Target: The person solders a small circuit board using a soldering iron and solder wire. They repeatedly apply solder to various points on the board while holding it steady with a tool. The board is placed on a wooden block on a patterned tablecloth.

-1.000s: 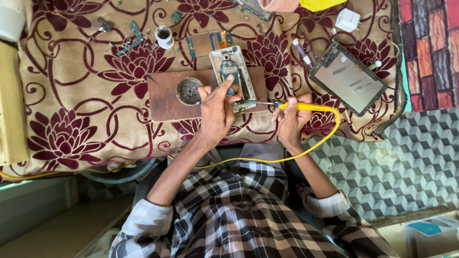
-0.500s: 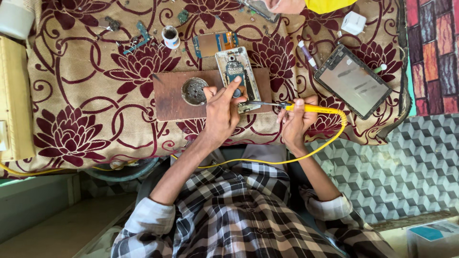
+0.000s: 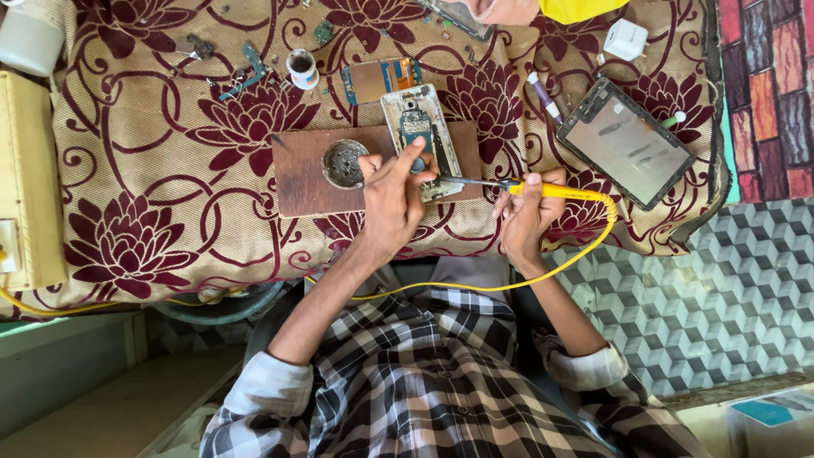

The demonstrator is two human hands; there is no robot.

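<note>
An opened phone (image 3: 420, 136) with its back off lies on a brown wooden board (image 3: 301, 174) on the flowered cloth. My left hand (image 3: 394, 199) presses the phone down with index finger and thumb near its lower end. My right hand (image 3: 526, 212) grips a soldering iron with a yellow handle (image 3: 560, 192). The iron's metal tip points left and meets the phone's lower edge beside my left fingers. Its yellow cord (image 3: 509, 284) loops down across my lap.
A round metal tin (image 3: 343, 163) sits on the board by my left hand. A tablet screen (image 3: 627, 142), a second phone part (image 3: 381, 79), a small white spool (image 3: 301, 66) and a white charger block (image 3: 626, 38) lie around. Another person's hand (image 3: 509, 8) shows at the top edge.
The view has drifted a little. Both hands keep their hold, with the iron's tip still at the phone's lower edge.
</note>
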